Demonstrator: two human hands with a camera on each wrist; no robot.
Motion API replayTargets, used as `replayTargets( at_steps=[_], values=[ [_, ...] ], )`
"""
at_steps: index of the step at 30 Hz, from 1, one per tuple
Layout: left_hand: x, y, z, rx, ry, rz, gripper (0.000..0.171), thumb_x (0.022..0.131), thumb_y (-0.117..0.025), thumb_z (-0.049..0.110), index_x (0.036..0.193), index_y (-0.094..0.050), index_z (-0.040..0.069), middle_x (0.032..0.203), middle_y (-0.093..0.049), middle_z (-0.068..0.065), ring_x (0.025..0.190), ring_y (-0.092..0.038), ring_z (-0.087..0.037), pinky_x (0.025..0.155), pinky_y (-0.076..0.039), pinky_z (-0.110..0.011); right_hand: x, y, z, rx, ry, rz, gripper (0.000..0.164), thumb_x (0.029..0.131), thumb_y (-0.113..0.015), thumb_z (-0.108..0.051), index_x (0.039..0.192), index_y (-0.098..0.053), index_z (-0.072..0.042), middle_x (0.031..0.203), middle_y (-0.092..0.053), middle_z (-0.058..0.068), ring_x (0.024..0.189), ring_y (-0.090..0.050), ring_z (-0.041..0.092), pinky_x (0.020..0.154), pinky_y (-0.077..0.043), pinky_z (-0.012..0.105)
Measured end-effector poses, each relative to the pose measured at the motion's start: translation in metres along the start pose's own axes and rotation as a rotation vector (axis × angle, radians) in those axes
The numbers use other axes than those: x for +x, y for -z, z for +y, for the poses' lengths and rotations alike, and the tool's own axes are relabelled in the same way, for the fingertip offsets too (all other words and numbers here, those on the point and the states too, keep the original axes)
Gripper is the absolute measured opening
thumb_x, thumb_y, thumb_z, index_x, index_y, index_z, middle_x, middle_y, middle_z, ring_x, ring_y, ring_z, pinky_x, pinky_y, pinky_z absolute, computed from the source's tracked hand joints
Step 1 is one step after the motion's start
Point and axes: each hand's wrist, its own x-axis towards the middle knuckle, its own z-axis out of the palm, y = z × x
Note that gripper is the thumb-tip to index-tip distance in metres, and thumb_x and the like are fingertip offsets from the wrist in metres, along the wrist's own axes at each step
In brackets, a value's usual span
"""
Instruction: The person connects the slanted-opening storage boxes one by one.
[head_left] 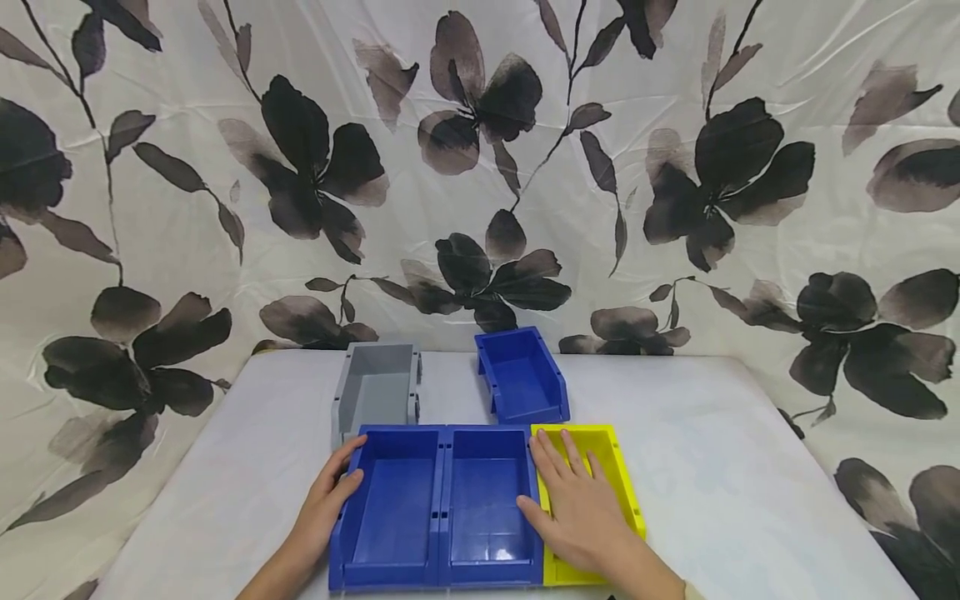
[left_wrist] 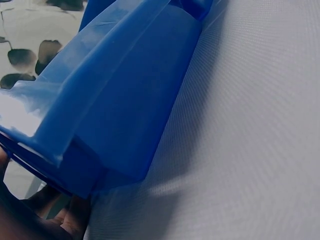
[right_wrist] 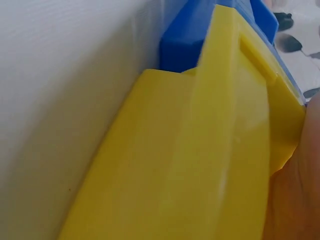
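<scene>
Two blue bins (head_left: 393, 508) (head_left: 491, 512) stand side by side, with a yellow bin (head_left: 626, 500) against their right side. My left hand (head_left: 322, 500) holds the left blue bin at its outer wall and back corner, thumb on the rim. In the left wrist view, fingers (left_wrist: 75, 217) bend around the end of that blue bin (left_wrist: 135, 95). My right hand (head_left: 581, 504) lies over the yellow bin with fingers spread and straight, its thumb reaching across the wall beside the blue bin. The yellow bin's outer side (right_wrist: 165, 150) fills much of the right wrist view.
Behind the row, a grey bin (head_left: 378, 383) stands at the left and another blue bin (head_left: 521, 375) sits slightly turned at the right. All rest on a white-covered table (head_left: 735, 467). A floral cloth (head_left: 480, 200) hangs behind the table.
</scene>
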Motion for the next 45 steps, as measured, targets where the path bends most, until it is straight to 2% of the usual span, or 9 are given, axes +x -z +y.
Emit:
replayTargets(
  at_steps=[7,10,15,18,30,34,38,41,45],
  values=[
    [-0.001,-0.001,0.001,0.009,0.004,-0.008,0.046,0.104,-0.043,0.019,0.149,-0.034,0.014,0.146,-0.036,-0.023,0.129,-0.036,-0.039,0.097,-0.032,-0.056,-0.003,-0.001,-0.001,0.031,-0.022,-0.03,0.073,0.099,-0.033,-0.06,0.156,-0.021,-0.016,0.161,-0.013,-0.001,0.147,-0.004,0.025,0.108,-0.019,0.06],
    [0.0,-0.001,0.001,0.006,0.004,-0.014,0.047,0.104,-0.043,0.02,0.15,-0.034,0.015,0.148,-0.034,-0.022,0.131,-0.033,-0.039,0.099,-0.028,-0.059,-0.003,0.0,-0.002,0.039,-0.017,-0.016,0.073,0.099,-0.032,-0.06,0.155,-0.023,-0.014,0.16,-0.015,0.001,0.146,-0.005,0.026,0.107,-0.022,0.06],
    [-0.001,-0.002,0.0,-0.012,0.007,-0.012,0.047,0.104,-0.043,0.021,0.149,-0.033,0.016,0.15,-0.031,-0.022,0.133,-0.029,-0.038,0.101,-0.024,-0.062,-0.004,0.001,-0.005,0.013,0.013,0.027,0.072,0.101,-0.025,-0.058,0.153,-0.028,-0.009,0.159,-0.02,0.007,0.145,-0.013,0.029,0.105,-0.03,0.057],
    [-0.002,-0.001,-0.001,-0.013,0.013,-0.012,0.047,0.104,-0.043,0.021,0.15,-0.033,0.016,0.149,-0.031,-0.023,0.133,-0.03,-0.039,0.1,-0.025,-0.062,-0.004,0.002,-0.007,0.031,0.019,0.029,0.072,0.101,-0.025,-0.058,0.152,-0.031,-0.007,0.158,-0.022,0.009,0.144,-0.019,0.031,0.103,-0.033,0.056],
    [0.0,-0.002,-0.002,-0.045,0.015,-0.004,0.046,0.104,-0.044,0.02,0.149,-0.034,0.016,0.151,-0.029,-0.021,0.135,-0.025,-0.038,0.103,-0.018,-0.062,0.003,0.018,0.002,0.136,0.045,-0.074,0.086,0.093,-0.028,-0.072,0.149,-0.037,-0.007,0.155,-0.029,0.012,0.136,-0.037,0.028,0.104,-0.036,0.048],
    [-0.001,-0.004,-0.002,-0.03,0.01,0.003,0.046,0.104,-0.044,0.019,0.149,-0.034,0.017,0.149,-0.033,-0.021,0.132,-0.03,-0.037,0.102,-0.024,-0.058,0.007,0.033,0.006,0.218,0.036,-0.095,0.073,0.096,-0.043,-0.062,0.144,-0.044,-0.008,0.15,-0.04,0.011,0.131,-0.045,0.028,0.101,-0.039,0.047],
    [-0.003,-0.003,-0.002,-0.009,0.006,0.01,0.046,0.104,-0.044,0.019,0.149,-0.035,0.016,0.145,-0.038,-0.021,0.127,-0.039,-0.036,0.098,-0.032,-0.052,0.016,0.051,0.012,0.306,0.023,-0.072,0.05,0.096,-0.058,-0.042,0.133,-0.057,-0.008,0.133,-0.058,0.007,0.117,-0.057,0.026,0.094,-0.046,0.045],
    [-0.002,-0.002,-0.002,-0.008,0.002,0.006,0.046,0.104,-0.044,0.019,0.149,-0.035,0.016,0.144,-0.04,-0.021,0.125,-0.04,-0.036,0.098,-0.033,-0.052,0.031,0.063,0.02,0.333,0.027,-0.042,0.039,0.096,-0.061,-0.034,0.126,-0.063,-0.009,0.122,-0.064,0.005,0.104,-0.063,0.024,0.086,-0.05,0.042],
    [-0.001,-0.001,-0.003,-0.021,-0.004,-0.001,0.046,0.104,-0.044,0.019,0.149,-0.035,0.016,0.146,-0.037,-0.021,0.129,-0.035,-0.036,0.101,-0.026,-0.057,0.058,0.077,0.036,0.369,0.052,-0.01,0.034,0.097,-0.06,-0.028,0.124,-0.064,-0.008,0.119,-0.066,0.007,0.098,-0.064,0.022,0.083,-0.051,0.04]
  ],
)
